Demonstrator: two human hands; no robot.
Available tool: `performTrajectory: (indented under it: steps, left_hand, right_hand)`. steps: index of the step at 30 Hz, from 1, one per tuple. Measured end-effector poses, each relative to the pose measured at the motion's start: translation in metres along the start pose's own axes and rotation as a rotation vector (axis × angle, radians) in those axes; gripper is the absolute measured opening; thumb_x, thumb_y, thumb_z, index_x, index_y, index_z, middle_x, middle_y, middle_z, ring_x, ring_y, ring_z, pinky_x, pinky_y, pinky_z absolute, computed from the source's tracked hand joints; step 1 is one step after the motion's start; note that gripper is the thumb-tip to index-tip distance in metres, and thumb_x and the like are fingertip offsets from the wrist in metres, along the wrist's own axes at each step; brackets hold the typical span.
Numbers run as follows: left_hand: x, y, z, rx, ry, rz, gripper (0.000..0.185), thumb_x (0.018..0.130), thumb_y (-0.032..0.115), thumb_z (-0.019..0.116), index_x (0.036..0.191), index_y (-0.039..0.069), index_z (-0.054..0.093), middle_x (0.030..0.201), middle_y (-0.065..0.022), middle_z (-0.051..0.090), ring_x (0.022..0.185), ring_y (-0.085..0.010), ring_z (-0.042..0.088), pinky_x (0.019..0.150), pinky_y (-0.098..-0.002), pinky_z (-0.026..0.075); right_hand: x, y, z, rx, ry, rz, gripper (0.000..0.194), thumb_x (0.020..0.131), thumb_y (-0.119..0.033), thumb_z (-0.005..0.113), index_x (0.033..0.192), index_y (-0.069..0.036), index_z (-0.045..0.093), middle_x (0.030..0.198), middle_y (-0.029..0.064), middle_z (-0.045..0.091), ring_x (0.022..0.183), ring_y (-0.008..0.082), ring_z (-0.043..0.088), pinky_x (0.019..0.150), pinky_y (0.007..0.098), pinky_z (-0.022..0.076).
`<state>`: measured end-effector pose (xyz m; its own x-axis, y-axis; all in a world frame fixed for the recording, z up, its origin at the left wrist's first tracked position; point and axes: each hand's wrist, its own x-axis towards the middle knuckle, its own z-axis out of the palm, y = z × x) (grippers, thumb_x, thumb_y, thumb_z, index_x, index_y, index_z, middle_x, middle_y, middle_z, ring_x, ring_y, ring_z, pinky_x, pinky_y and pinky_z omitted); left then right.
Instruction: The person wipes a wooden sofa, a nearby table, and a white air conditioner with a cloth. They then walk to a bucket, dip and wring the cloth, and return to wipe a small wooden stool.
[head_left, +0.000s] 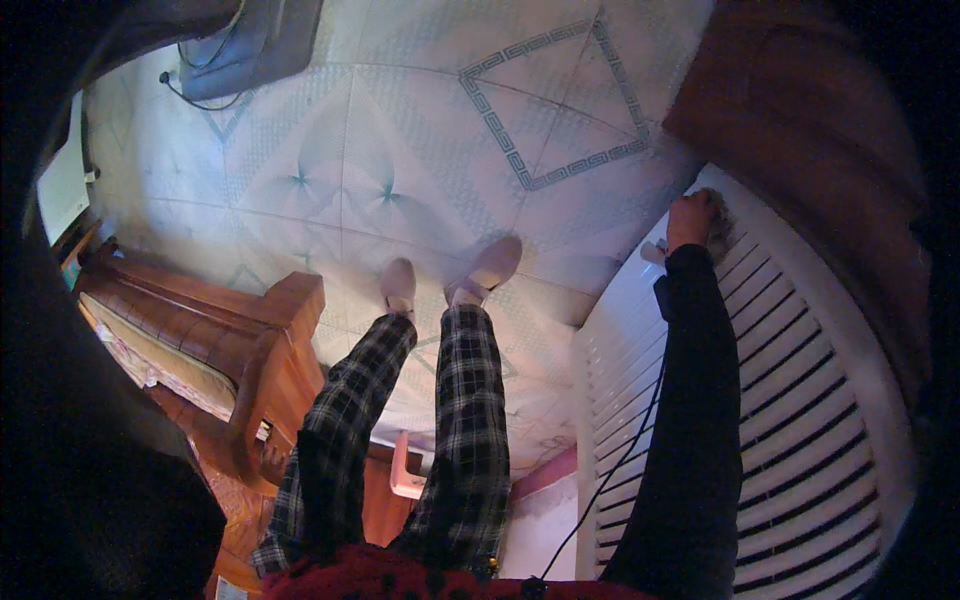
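My right hand (691, 217) reaches out at the right, bent over a crumpled, greyish cloth-like thing (721, 222), and touches it on top of a white slatted panel (802, 330). The hand's fingers are curled, and the thing's exact kind is too dim to tell. Close beside the wrist lies a small whitish object (652, 253). A dark sleeve covers the arm, and a thin black cable (611, 480) runs beside it. My left hand is out of view; a dark sleeve fills the lower left.
Patterned floor tiles (420, 150) lie under my slippered feet. A wooden sofa (281, 330) with a cushion stands at left, a dark blue object (251, 56) with a cable at upper left. Reddish-brown furniture (795, 97) borders the slatted panel. A pink plastic piece (406, 472) shows between my legs.
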<state>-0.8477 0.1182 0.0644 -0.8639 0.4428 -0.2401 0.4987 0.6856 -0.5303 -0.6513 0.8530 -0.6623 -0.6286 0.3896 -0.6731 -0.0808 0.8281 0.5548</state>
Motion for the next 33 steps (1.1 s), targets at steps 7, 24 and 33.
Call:
performTrajectory:
  steps: [7,24,33]
  left_hand:
    - [0.017,0.029,0.018,-0.036,0.023,0.002,0.075,0.1,0.048,0.048,0.158,0.006,0.029,0.157,-0.038,0.025,0.143,-0.0551,0.029,0.118,-0.0615,0.026]
    - [0.032,0.064,0.052,-0.154,0.043,0.043,0.074,0.098,0.045,0.051,0.159,0.009,0.028,0.159,-0.0371,0.02,0.145,-0.0557,0.024,0.118,-0.0629,0.024]
    - [0.045,0.09,0.07,-0.226,0.04,0.078,0.075,0.097,0.043,0.053,0.159,0.011,0.028,0.16,-0.0366,0.017,0.146,-0.056,0.022,0.118,-0.0636,0.023]
  right_hand:
    - [-0.012,-0.078,0.059,-0.118,-0.012,-0.08,0.025,0.097,-0.021,0.057,0.112,-0.015,0.077,0.119,0.0059,0.071,0.123,0.0278,0.055,0.095,0.0465,0.043]
    - [-0.176,-0.125,0.042,0.196,-0.105,-0.22,0.016,0.089,-0.016,0.063,0.096,-0.016,0.077,0.111,0.0082,0.069,0.113,0.0265,0.06,0.09,0.043,0.0435]
    - [-0.027,0.081,-0.037,0.163,0.308,0.121,0.02,0.09,-0.019,0.061,0.105,-0.013,0.073,0.121,0.0128,0.068,0.114,0.031,0.061,0.097,0.0489,0.0465]
